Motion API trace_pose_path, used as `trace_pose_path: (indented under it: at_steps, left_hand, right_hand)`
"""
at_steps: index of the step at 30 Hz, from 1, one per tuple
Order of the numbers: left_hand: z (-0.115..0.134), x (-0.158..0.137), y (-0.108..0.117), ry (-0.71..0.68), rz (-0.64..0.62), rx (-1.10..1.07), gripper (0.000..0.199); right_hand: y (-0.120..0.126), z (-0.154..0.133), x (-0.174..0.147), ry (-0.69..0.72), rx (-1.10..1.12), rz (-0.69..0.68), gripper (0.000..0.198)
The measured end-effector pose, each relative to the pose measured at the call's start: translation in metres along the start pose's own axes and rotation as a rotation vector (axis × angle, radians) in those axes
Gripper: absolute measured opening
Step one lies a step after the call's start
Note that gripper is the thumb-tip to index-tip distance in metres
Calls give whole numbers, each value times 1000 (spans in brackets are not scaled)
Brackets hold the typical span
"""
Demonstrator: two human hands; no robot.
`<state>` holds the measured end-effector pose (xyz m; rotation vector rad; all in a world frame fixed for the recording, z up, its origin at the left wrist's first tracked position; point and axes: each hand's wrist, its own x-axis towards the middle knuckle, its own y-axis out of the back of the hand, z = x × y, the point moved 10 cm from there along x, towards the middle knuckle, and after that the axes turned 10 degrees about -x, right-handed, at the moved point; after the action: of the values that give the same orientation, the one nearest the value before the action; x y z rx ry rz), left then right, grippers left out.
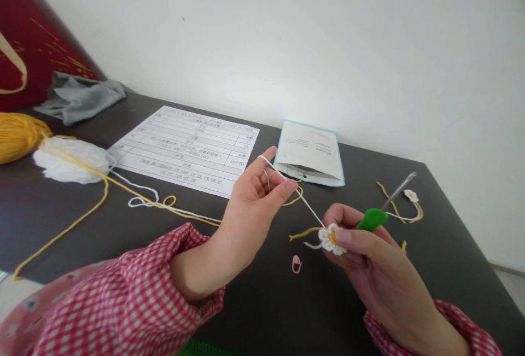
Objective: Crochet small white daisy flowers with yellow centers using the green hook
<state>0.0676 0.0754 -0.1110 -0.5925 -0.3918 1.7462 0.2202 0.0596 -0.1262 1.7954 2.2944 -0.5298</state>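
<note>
Between the thumb and fingers of my right hand [369,252] is a small crocheted flower [332,240], white-petalled with a yellow centre. Short yellow and white yarn tails stick out from its left side. The same hand also keeps a crochet hook [372,219] with a green handle, its metal end pointing up and right. White yarn [305,200] runs taut from the flower to my left hand [254,208], passing over the raised index finger; the thumb and other fingers are closed on it. A pink stitch marker [296,264] lies on the dark table below the flower.
A white yarn skein [71,160] and a yellow one [20,136] sit at the left, strands trailing across the table. Behind my hands lie a printed sheet [184,151] and a blue-edged packet [309,153]. Another small flower [410,196] is at right. Grey cloth [82,96] rests beside a red bag [36,44].
</note>
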Motion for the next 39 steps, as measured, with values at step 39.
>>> trace_pose_path:
  at_steps: [39]
  left_hand:
    - [-17, -18, -31, 211, -301, -54, 89]
  right_hand:
    - [11, -4, 0, 116, -112, 89, 24]
